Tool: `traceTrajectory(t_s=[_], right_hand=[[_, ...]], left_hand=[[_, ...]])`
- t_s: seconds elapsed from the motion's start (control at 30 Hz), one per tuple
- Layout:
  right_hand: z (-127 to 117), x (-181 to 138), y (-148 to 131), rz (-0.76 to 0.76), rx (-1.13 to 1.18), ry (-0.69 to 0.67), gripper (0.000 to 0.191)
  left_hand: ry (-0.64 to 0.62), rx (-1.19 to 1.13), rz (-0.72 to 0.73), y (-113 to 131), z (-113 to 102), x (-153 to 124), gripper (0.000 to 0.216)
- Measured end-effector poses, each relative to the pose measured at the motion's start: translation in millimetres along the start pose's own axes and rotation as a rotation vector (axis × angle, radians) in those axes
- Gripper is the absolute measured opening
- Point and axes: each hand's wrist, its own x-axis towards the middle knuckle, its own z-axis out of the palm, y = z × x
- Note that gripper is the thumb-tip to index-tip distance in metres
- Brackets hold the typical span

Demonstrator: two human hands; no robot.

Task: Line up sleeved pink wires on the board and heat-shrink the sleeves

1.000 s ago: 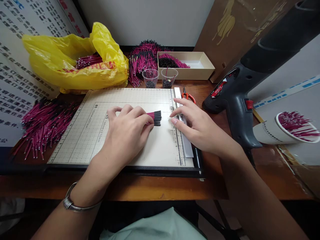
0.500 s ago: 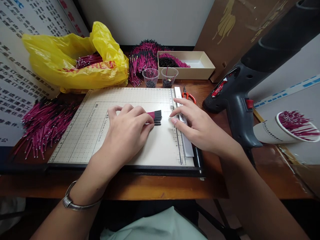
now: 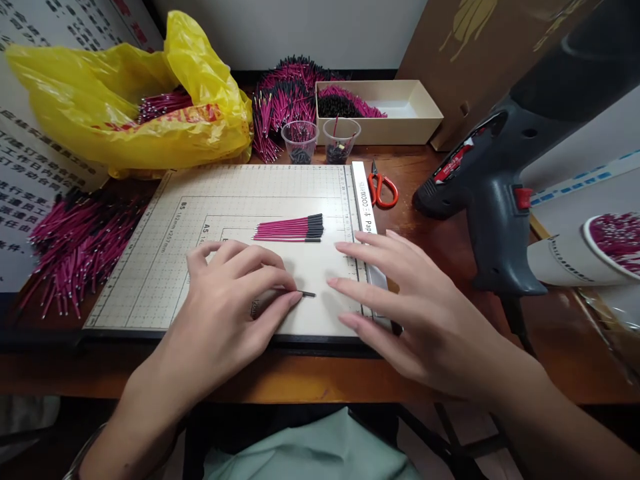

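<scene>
Both hands have come down toward the near edge of the board [image 3: 123,297], and the left hand [image 3: 225,293] has left the row of wires [image 3: 287,230], which now lies uncovered. Its thumb and forefinger are pinched on a thin black piece [image 3: 309,294] near the board's front; whatever lies farther back is hidden by the hand. Beside it, the right hand [image 3: 425,313] has its fingers spread apart, holding nothing, over the board's right side.

Behind the left hand, the wires lie flat, side by side: pink, with black sleeves on the right ends, nearly level, and pale tips on the left, slightly uneven.

On the board, "A5" can be read, partly covered beyond that, and farther left "B5 182mm x 257mm". Along the right side a white strip [image 3: 359,190] reads "Pap" before the hand cuts it off. At far left, a sheet [image 3: 15,140] carries printed Chinese characters; red lettering on the yellow bag [image 3: 165,150] is too creased to read.
</scene>
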Motion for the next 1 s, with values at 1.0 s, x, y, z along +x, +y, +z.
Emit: traceTrajectory(t_s=[1.0], right_hand=[[25, -23, -16, 0.011, -0.041, 0.107, 0.053]], left_hand=[[-0.057, -0.180, -0.062, -6, 1, -10, 0.008]])
